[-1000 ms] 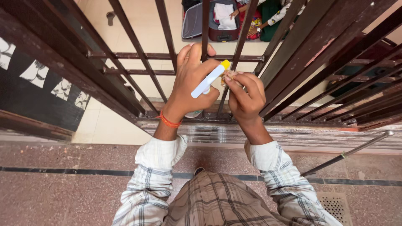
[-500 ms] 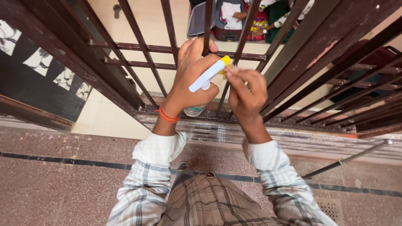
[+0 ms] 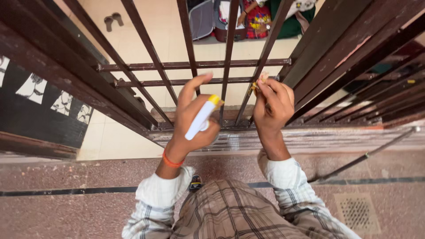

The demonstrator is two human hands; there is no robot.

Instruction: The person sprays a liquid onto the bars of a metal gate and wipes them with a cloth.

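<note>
At frame centre I see my left hand (image 3: pixel 195 121) wrapped around a white spray bottle (image 3: pixel 201 118), right hand (image 3: pixel 274 104) pinching what looks like a small cloth (image 3: pixel 259 82) against a brown railing bar (image 3: pixel 261 66), upper centre.

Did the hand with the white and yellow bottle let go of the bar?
Yes. The left hand with the spray bottle was wrapped around an upright bar before; now it sits left of that bar, nearer the person, not touching it.

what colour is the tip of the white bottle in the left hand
Yellow tip, seen in the head view.
</note>
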